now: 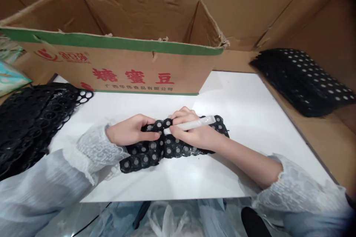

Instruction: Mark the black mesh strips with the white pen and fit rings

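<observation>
A black sheet of joined round pieces with grey centres [146,159] lies on the white board, creased or parted near its middle. My left hand [130,130] grips the sheet's left part, thumb on top; its other fingers are partly hidden. My right hand [198,137] is closed around a white pen-like stick [207,120]. The stick's left tip meets the sheet beside my left thumb. My right hand rests over the right part of the sheet and covers some of its rounds.
An open cardboard carton [133,57] stands behind the white board [222,181]. On the left is a heap of black ring-holed sheets [30,122], near a green-and-white packet [11,77]. A stack of black dotted sheets [300,79] lies at the right. Cardboard walls [250,3] rise behind.
</observation>
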A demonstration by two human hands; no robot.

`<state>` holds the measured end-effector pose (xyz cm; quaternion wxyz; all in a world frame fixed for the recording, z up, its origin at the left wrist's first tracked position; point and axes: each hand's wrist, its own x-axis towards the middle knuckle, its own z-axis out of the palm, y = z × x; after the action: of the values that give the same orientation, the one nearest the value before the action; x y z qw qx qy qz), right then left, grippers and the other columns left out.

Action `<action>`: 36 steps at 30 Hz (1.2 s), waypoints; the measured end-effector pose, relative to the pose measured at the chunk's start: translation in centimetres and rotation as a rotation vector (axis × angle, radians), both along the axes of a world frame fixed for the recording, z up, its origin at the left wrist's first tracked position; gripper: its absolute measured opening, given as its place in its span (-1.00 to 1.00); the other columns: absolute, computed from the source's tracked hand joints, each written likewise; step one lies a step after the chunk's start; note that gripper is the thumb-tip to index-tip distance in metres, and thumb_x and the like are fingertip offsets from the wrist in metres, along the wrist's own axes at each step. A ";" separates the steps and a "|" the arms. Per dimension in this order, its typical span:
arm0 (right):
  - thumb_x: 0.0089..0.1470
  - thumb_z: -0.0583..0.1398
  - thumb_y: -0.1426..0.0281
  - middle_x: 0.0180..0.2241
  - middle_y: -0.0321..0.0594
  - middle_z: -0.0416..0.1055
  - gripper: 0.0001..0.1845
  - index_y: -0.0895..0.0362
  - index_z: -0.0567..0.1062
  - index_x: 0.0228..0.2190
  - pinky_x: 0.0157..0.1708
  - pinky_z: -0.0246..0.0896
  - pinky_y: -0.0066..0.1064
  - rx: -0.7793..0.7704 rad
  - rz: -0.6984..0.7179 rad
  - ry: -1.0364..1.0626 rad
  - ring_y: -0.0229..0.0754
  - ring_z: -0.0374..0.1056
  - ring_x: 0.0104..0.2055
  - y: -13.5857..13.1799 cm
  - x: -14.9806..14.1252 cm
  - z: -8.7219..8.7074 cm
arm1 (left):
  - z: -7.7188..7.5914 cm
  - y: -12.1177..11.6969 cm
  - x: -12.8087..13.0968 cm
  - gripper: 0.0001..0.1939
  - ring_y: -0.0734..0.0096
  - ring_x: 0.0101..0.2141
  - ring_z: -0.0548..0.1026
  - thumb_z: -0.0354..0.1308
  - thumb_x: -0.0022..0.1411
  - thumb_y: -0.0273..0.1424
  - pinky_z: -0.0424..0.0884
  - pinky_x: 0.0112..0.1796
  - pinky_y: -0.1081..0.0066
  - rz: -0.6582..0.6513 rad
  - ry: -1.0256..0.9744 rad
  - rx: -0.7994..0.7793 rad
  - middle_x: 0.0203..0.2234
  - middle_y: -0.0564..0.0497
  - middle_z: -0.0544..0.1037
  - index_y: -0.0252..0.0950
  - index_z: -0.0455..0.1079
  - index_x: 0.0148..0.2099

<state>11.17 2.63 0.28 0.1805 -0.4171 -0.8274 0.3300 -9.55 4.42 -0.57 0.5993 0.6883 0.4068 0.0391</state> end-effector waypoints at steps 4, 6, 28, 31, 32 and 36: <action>-0.01 0.05 0.46 -0.31 -0.26 0.36 -0.70 0.16 0.28 -0.73 -0.10 0.02 -0.29 -0.115 -0.003 0.086 -0.20 0.18 -0.16 -0.7 0.4 0.0 | 0.0 -0.8 0.4 -0.76 0.56 -0.48 0.30 0.12 0.06 -0.25 0.26 -0.43 0.55 0.075 -0.101 -0.204 -0.51 0.11 0.36 -0.36 0.30 -0.35; -0.02 0.04 0.50 -0.26 -0.26 0.34 -0.69 0.16 0.30 -0.74 -0.05 0.00 -0.29 -0.186 -0.023 0.141 -0.21 0.17 -0.11 -1.0 0.5 -0.6 | -0.1 -0.8 0.4 -0.79 0.56 -0.46 0.32 0.12 0.07 -0.29 0.27 -0.39 0.55 0.063 -0.130 -0.234 -0.48 0.10 0.39 -0.36 0.32 -0.33; 0.00 -0.01 0.53 -0.33 -0.32 0.31 -0.65 0.15 0.27 -0.75 -0.01 -0.12 -0.21 -0.224 -0.168 0.227 -0.18 0.08 -0.06 -1.9 0.2 -1.9 | -0.2 -0.6 0.4 -0.75 0.36 -0.33 0.41 0.03 0.11 -0.23 0.31 -0.28 0.41 0.047 -0.067 -0.185 -0.44 0.06 0.42 -0.34 0.26 -0.31; 0.04 -0.01 0.47 -0.25 -0.31 0.28 -0.66 0.15 0.30 -0.72 -0.01 -0.12 -0.21 -0.147 -0.165 0.150 -0.18 0.05 -0.06 -2.2 0.0 -2.1 | 0.0 -1.0 0.6 -0.73 0.39 -0.40 0.38 0.01 0.11 -0.22 0.30 -0.35 0.43 0.059 0.010 -0.124 -0.46 0.05 0.42 -0.36 0.27 -0.30; 0.06 -0.01 0.44 -0.24 -0.29 0.26 -0.66 0.15 0.31 -0.70 -0.03 -0.11 -0.21 -0.103 -0.160 0.115 -0.18 0.04 -0.07 -2.3 -0.1 -2.3 | 0.2 -1.2 0.8 -0.73 0.41 -0.42 0.37 0.00 0.11 -0.22 0.29 -0.38 0.44 0.071 0.049 -0.079 -0.48 0.06 0.41 -0.36 0.27 -0.32; 0.10 -0.01 0.35 -0.23 -0.20 0.21 -0.72 0.14 0.33 -0.58 -0.07 -0.09 -0.20 0.095 -0.169 -0.039 -0.13 0.00 -0.08 -2.7 -0.9 -3.2 | 0.5 -2.2 1.5 -0.73 0.41 -0.45 0.34 -0.04 0.12 -0.21 0.25 -0.41 0.45 0.111 0.189 0.144 -0.50 0.06 0.41 -0.35 0.26 -0.39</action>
<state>10.32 -0.08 -2.92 0.2113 -0.4825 -0.8074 0.2658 -8.05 2.19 -0.06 0.5044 0.7065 0.4951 0.0365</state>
